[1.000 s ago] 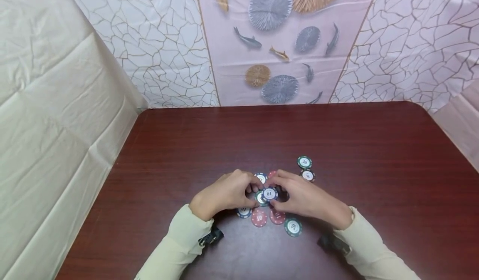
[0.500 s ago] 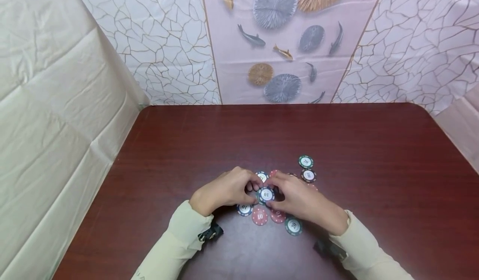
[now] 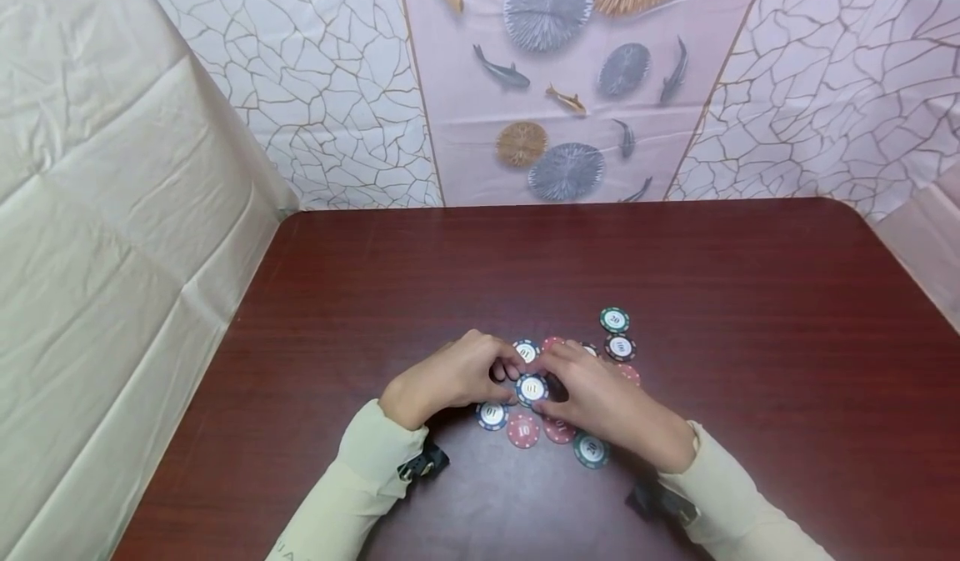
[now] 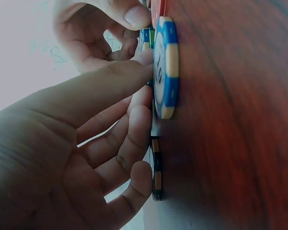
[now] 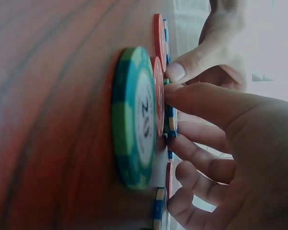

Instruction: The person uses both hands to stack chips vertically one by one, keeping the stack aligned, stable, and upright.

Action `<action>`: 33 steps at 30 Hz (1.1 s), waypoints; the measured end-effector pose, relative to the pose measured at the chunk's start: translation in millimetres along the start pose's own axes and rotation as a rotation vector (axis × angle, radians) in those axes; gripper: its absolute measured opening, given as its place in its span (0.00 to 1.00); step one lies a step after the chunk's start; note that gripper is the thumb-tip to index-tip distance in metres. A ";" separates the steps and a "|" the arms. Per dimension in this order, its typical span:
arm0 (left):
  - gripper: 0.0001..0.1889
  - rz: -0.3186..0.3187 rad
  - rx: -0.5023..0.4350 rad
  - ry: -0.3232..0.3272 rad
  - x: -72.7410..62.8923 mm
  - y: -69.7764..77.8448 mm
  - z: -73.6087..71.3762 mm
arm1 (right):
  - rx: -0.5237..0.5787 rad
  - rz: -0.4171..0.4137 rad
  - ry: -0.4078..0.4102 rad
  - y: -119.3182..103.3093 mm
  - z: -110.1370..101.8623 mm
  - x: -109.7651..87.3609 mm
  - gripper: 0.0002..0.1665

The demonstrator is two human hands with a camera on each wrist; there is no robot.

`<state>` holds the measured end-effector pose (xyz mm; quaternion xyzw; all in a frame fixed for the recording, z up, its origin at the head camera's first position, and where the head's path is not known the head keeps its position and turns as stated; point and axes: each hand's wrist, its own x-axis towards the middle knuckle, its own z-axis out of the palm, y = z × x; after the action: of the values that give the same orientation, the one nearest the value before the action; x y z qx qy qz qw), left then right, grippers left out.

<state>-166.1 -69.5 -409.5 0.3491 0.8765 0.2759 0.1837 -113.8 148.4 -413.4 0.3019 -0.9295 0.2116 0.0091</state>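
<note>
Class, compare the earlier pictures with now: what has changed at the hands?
The held round blue-and-white 10 chip slid left, squaring up over a round green-edged chip; the right hand shifted left with it. Neither hand visibly let go. The left hand and surrounding loose chips stayed put.

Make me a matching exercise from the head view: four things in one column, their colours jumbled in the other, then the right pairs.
Things:
1. Top chip between the left hand and right hand
2. Chip farthest from the person
3. Chip marked 100
4. Left sleeve

Colours:
A. Green and white
B. Pale cream
C. Black rim, white centre
D. Blue and white

Right pairs: 1-D, 2-A, 3-C, 4-B.
</note>
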 end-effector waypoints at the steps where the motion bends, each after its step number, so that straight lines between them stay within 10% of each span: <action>1: 0.13 -0.006 -0.004 -0.004 0.0 0.1 0.2 | -0.006 -0.004 0.001 0.1 0.4 -0.5 0.24; 20: 0.13 0.033 0.054 -0.004 -6.2 1.0 -1.5 | 0.036 0.086 -0.010 -5.1 3.2 1.8 0.25; 33: 0.21 0.040 0.171 -0.012 -4.5 6.2 1.3 | 0.199 0.231 0.101 33.1 -31.9 0.7 0.14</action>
<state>-159.2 -68.6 -406.2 0.3828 0.8886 0.2014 0.1528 -136.6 184.9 -397.1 0.1813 -0.9308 0.3174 0.0014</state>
